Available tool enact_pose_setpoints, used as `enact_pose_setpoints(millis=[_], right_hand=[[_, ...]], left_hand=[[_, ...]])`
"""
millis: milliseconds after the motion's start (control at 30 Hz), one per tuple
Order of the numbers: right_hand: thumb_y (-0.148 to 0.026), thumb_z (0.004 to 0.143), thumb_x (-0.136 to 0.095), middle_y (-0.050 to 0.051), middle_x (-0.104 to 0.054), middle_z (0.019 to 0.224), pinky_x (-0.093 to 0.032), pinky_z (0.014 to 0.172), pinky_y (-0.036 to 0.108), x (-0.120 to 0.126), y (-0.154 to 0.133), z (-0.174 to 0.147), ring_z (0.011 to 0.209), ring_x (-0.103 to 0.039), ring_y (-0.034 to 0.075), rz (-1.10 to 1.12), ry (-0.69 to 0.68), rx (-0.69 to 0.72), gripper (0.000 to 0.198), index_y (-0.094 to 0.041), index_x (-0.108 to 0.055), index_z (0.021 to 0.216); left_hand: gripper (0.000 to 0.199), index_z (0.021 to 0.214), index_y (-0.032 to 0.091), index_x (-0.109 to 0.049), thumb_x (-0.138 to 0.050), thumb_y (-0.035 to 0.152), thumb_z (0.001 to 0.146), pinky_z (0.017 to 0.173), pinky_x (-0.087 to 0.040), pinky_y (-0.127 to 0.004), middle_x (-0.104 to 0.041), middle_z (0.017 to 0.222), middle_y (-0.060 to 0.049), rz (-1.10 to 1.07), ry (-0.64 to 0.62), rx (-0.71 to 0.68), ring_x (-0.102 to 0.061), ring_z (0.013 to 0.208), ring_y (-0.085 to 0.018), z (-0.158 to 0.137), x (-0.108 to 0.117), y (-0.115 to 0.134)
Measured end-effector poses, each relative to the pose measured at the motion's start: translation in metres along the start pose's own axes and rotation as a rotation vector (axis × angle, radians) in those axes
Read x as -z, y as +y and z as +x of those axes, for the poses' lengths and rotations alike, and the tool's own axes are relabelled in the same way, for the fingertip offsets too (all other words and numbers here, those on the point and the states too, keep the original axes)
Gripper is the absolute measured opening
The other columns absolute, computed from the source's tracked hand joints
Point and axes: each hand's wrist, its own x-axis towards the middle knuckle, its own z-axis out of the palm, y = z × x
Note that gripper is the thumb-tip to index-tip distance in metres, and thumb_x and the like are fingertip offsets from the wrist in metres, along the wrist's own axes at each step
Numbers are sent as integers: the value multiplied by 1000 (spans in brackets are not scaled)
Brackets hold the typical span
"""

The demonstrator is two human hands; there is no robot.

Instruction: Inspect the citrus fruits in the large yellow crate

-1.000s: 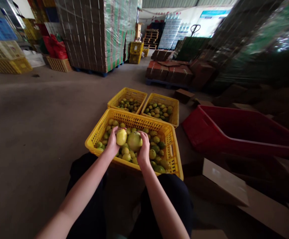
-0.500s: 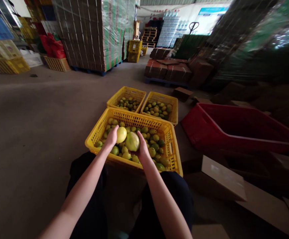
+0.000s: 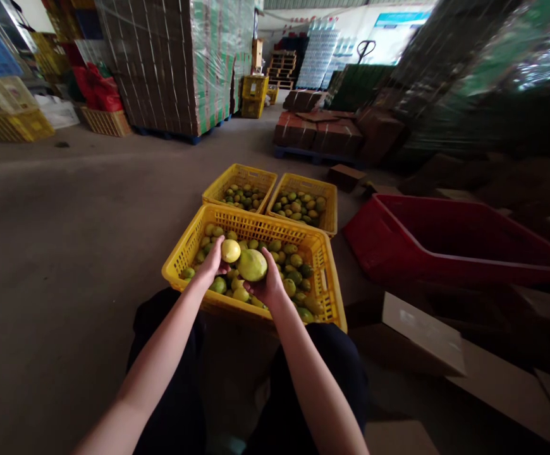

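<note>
Over the near yellow crate (image 3: 325,249) I hold a fruit in each hand. My left hand (image 3: 213,260) is closed round a small yellow lemon (image 3: 231,251). A larger yellow-green lemon (image 3: 252,265) rests in my right hand (image 3: 271,281), the fingers curled under it and the thumb along its side. The two fruits are side by side, nearly touching. Below them, loose green and yellow lemons (image 3: 295,260) lie in the crate, which stands close in front of my knees.
Two more yellow crates, a left one (image 3: 208,191) and a right one (image 3: 334,208), hold lemons just beyond. A red tub (image 3: 379,253) stands right, with cardboard boxes (image 3: 421,328) before it. Wrapped pallet stacks (image 3: 152,69) and flat cartons on a blue pallet (image 3: 303,153) stand farther back.
The larger lemon has turned and risen slightly in my right hand, and more of the fingers beneath it show. My left hand's fingers also show more under the small lemon.
</note>
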Motion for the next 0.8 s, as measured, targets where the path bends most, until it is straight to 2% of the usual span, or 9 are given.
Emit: enact_pose_setpoints(millis=[100,200,300,400,567,700,800], right_hand=[[-61,93,-43,3,-65,53,-40,30,23,-3,-1,-2,38,-54,15,2,44,8,51,-16,-66,88],[-51,92,-53,2,-67,58,-45,35,24,-7,-1,-2,45,-60,17,46,99,102,35,-19,-64,87],[-44,89,-60,1,-71,67,-54,42,30,-9,-1,0,59,-68,21,123,109,197,22,-23,-64,91],[-42,88,-63,1,-73,71,-57,47,32,-9,0,2,65,-71,22,182,100,224,20,-23,-64,95],[-40,86,-67,0,-73,71,-59,53,29,-5,-1,3,64,-72,20,223,35,209,20,-22,-64,95],[-49,89,-61,3,-72,68,-59,51,30,0,-4,1,63,-72,21,266,5,119,29,-20,-64,91],[-50,90,-59,3,-72,68,-60,53,31,1,-6,1,64,-71,21,302,26,127,30,-20,-64,91]], left_hand=[[41,80,14,-66,-51,49,96,36,-31,-21,-60,51,-4,85,106,139,-52,41,-13,-9,-8,8],[24,86,16,-68,-54,35,92,47,-45,-22,-68,68,-5,11,149,65,-65,61,-18,-17,-17,14],[22,90,16,-70,-51,27,88,59,-54,-24,-71,76,-5,-97,79,2,-69,74,-19,-23,-22,16],[25,89,15,-71,-51,29,86,59,-56,-26,-70,73,-6,-240,31,50,-70,72,-20,-27,-23,16],[16,90,17,-65,-58,30,86,51,-54,-23,-67,67,-2,-381,119,116,-68,62,-17,-25,-22,16],[25,97,15,-65,-44,28,95,58,-59,-29,-69,72,-7,-460,114,208,-71,69,-20,-22,-22,14],[32,104,13,-65,-37,27,98,61,-60,-30,-69,73,-7,-469,121,217,-71,71,-21,-22,-23,13]])
